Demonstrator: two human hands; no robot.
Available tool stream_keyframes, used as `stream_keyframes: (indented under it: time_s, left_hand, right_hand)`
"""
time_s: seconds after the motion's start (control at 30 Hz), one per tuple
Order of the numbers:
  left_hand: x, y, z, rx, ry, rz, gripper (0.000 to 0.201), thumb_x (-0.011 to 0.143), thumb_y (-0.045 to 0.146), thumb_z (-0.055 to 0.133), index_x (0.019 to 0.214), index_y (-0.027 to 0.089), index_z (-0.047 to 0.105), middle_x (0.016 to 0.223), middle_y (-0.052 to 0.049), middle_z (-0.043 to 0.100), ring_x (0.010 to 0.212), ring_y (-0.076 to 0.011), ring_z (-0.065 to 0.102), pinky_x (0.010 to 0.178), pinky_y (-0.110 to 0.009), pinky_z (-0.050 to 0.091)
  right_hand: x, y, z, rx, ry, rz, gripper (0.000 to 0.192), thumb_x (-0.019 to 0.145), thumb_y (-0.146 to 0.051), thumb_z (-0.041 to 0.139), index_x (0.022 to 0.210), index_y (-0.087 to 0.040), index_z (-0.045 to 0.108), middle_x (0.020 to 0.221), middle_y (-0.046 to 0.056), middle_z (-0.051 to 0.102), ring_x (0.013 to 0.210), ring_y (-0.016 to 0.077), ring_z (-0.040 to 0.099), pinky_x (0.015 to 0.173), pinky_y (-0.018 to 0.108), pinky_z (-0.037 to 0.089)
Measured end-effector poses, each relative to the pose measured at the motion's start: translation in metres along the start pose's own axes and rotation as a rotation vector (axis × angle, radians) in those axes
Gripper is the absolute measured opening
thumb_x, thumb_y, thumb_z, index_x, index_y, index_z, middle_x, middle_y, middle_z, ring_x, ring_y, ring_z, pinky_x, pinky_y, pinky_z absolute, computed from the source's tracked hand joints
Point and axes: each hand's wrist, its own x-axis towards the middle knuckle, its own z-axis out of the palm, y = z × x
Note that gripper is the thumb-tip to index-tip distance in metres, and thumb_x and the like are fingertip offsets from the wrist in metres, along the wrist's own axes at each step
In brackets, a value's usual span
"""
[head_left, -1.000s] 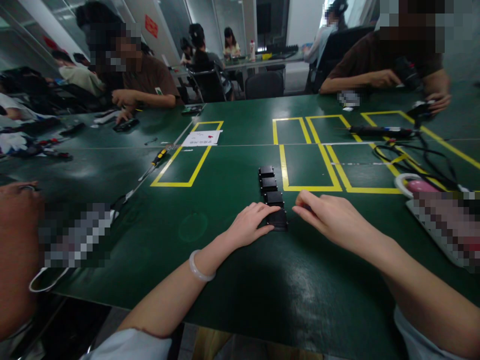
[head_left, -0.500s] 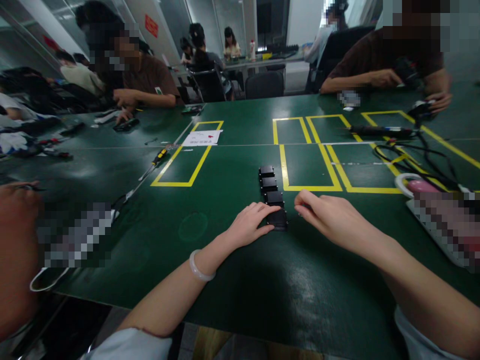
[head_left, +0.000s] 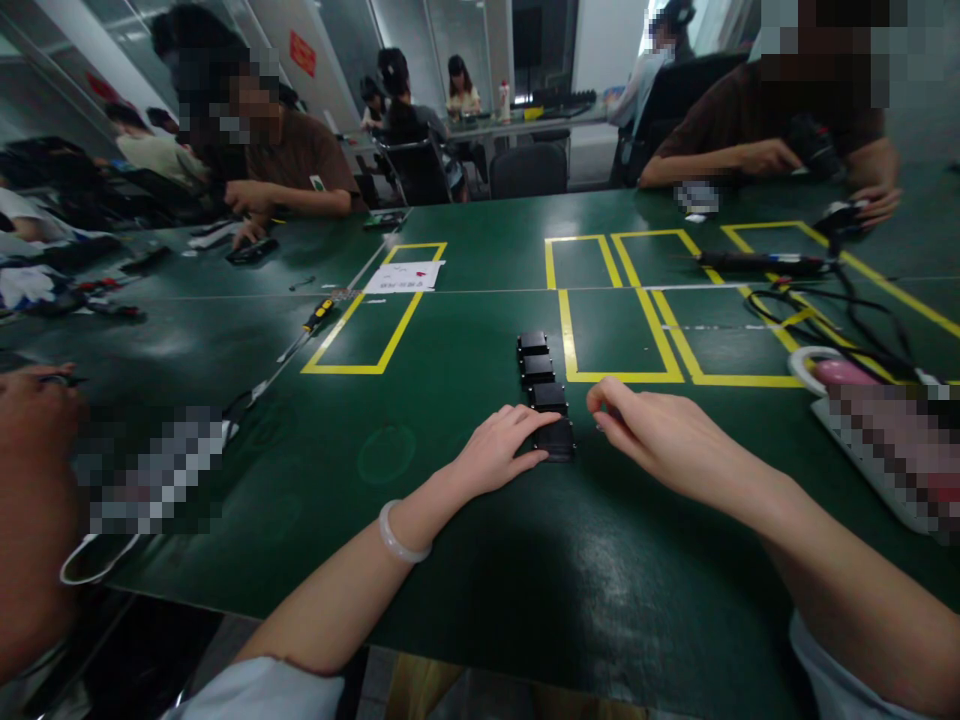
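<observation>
Several small black box-like pieces [head_left: 538, 368] lie in a row on the green table, with tiny light points at their corners. My left hand [head_left: 501, 446] steadies the nearest black box-like piece [head_left: 556, 438], its thumb at the near edge and a finger along the far edge. Just right of that piece, my right hand [head_left: 651, 428] hovers with thumb and fingertips pinched together. Whatever may be between those fingertips is too small to make out.
Yellow tape outlines [head_left: 626, 378] mark the table [head_left: 465, 570]. A yellow-black screwdriver [head_left: 319, 316] and a paper sheet [head_left: 405, 277] lie left of centre. At right are black cables [head_left: 817, 300] and a blurred-out item in a white frame [head_left: 870, 450]. Another person's hand [head_left: 34, 430] is at left.
Almost nothing differs. Both my hands stay in place around the nearest black piece, and the row has not moved.
</observation>
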Motion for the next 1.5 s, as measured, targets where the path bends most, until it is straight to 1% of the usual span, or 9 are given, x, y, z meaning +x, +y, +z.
stream_keyframes:
  time_s: [0.13, 0.27, 0.47, 0.57, 0.7, 0.93, 1.13, 1.33, 1.5]
  left_hand:
    - [0.0, -0.0003, 0.0002, 0.002, -0.001, 0.002, 0.048, 0.093, 0.036, 0.053, 0.138, 0.03, 0.038, 0.118, -0.006, 0.053, 0.105, -0.0232, 0.049, 0.09, -0.038, 0.043]
    - [-0.0001, 0.0, -0.0002, 0.005, -0.007, -0.005, 0.048, 0.093, 0.035, 0.053, 0.138, 0.03, 0.037, 0.118, -0.006, 0.053, 0.105, -0.023, 0.049, 0.089, -0.037, 0.043]
    - [0.0005, 0.0001, 0.0003, 0.011, -0.007, -0.002, 0.049, 0.092, 0.036, 0.054, 0.138, 0.03, 0.037, 0.118, -0.006, 0.053, 0.105, -0.0231, 0.049, 0.09, -0.037, 0.043]
    - [0.0002, -0.0002, 0.0008, 0.01, -0.004, -0.001, 0.049, 0.092, 0.036, 0.054, 0.138, 0.03, 0.037, 0.118, -0.006, 0.053, 0.105, -0.0229, 0.049, 0.09, -0.037, 0.043]
    - [-0.0002, -0.0008, 0.0009, 0.008, -0.006, -0.001, 0.049, 0.093, 0.035, 0.054, 0.138, 0.03, 0.037, 0.119, -0.006, 0.053, 0.105, -0.023, 0.049, 0.09, -0.037, 0.043]
    - [-0.0001, 0.0001, 0.0, 0.007, -0.001, -0.003, 0.049, 0.092, 0.035, 0.054, 0.138, 0.03, 0.037, 0.119, -0.006, 0.053, 0.106, -0.0229, 0.049, 0.091, -0.038, 0.043]
    - [0.0001, 0.0013, -0.0011, 0.005, -0.006, -0.005, 0.048, 0.093, 0.035, 0.053, 0.138, 0.03, 0.038, 0.119, -0.006, 0.053, 0.106, -0.0233, 0.049, 0.09, -0.038, 0.043]
    - [0.0004, 0.0006, -0.0003, -0.003, -0.007, -0.008, 0.048, 0.092, 0.035, 0.054, 0.138, 0.03, 0.038, 0.119, -0.006, 0.053, 0.106, -0.0231, 0.049, 0.09, -0.038, 0.043]
    - [0.0003, 0.0001, 0.0004, 0.004, -0.004, -0.008, 0.048, 0.092, 0.035, 0.054, 0.138, 0.03, 0.038, 0.119, -0.006, 0.052, 0.107, -0.0234, 0.049, 0.091, -0.038, 0.043]
  right_hand:
    - [-0.0001, -0.0016, -0.0017, 0.022, 0.02, -0.012, 0.011, 0.094, -0.031, 0.036, 0.098, -0.023, 0.043, 0.07, -0.002, 0.057, 0.06, 0.015, 0.055, 0.055, 0.026, 0.029]
    - [0.0016, -0.0007, 0.0003, -0.036, 0.027, -0.002, 0.019, 0.096, -0.038, 0.034, 0.091, -0.023, 0.045, 0.068, -0.001, 0.057, 0.059, 0.0162, 0.054, 0.054, 0.026, 0.028]
    - [-0.0005, 0.0011, 0.0002, 0.02, 0.016, -0.024, 0.012, 0.094, -0.03, 0.036, 0.102, -0.022, 0.043, 0.071, -0.002, 0.058, 0.061, 0.0152, 0.056, 0.056, 0.026, 0.03]
    - [-0.0011, -0.0012, -0.001, 0.01, 0.024, -0.009, 0.012, 0.094, -0.032, 0.037, 0.1, -0.023, 0.043, 0.07, -0.002, 0.057, 0.06, 0.0152, 0.055, 0.055, 0.026, 0.03]
    - [-0.0001, -0.0013, -0.0002, -0.054, 0.028, -0.001, 0.021, 0.096, -0.04, 0.035, 0.091, -0.023, 0.046, 0.067, -0.001, 0.057, 0.059, 0.0166, 0.054, 0.054, 0.027, 0.028]
    - [-0.0013, 0.0002, -0.002, 0.033, 0.01, -0.037, 0.011, 0.094, -0.03, 0.036, 0.1, -0.022, 0.043, 0.07, -0.003, 0.058, 0.059, 0.0144, 0.055, 0.054, 0.026, 0.029]
    - [0.0008, -0.0015, -0.0014, -0.044, 0.039, -0.019, 0.024, 0.097, -0.038, 0.033, 0.091, -0.022, 0.048, 0.068, 0.001, 0.06, 0.058, 0.016, 0.055, 0.053, 0.026, 0.028]
    - [-0.001, 0.0016, -0.0019, -0.003, -0.005, -0.059, 0.016, 0.096, -0.032, 0.033, 0.1, -0.022, 0.045, 0.069, -0.001, 0.059, 0.06, 0.0157, 0.056, 0.055, 0.026, 0.029]
    - [0.0, -0.0016, -0.002, -0.012, 0.017, -0.012, 0.017, 0.095, -0.035, 0.035, 0.097, -0.022, 0.045, 0.069, -0.001, 0.059, 0.06, 0.016, 0.055, 0.055, 0.026, 0.029]
